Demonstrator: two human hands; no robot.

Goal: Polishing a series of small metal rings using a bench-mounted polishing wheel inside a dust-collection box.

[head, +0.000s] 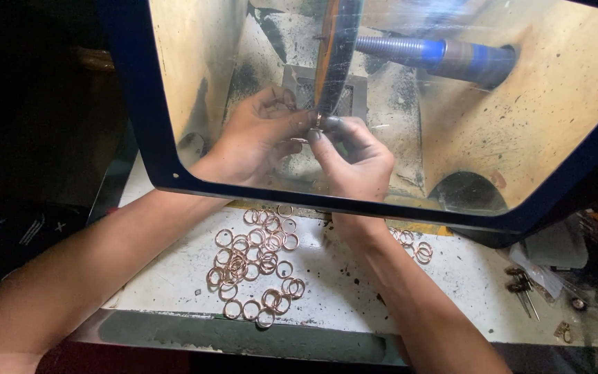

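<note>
Where the two hands meet behind the scratched clear guard (195, 104), a small ring (318, 123) is pinched between them and pressed against the rim of the polishing wheel (332, 55), which stands on edge and runs up and away from the fingers. The left hand (257, 135) comes in from the left with its fingers curled closed around the ring's near side, and the right hand (354, 156) comes from below and right, thumb and forefinger closed tight on the ring's other side; neither hand is clearly nearer, since both touch it at the same spot. The ring lies just at the fingertips, directly below the wheel's edge, so the contact line runs roughly vertical in the head view. A blue-wrapped shaft (444, 57) reaches from the wheel's hub toward the right wall of the housing. On the white bench (354, 291) below the guard, a loose heap of copper-coloured rings (254, 260) lies between the forearms, nearer the left arm, and a smaller cluster of rings (413, 246) sits just right of the right wrist. Small tools (524, 287) lie at the bench's right end. The ring itself is mostly hidden by fingertips and blurred by the guard's scratches, so how it is turned cannot be told, and whether the wheel spins is unclear.
</note>
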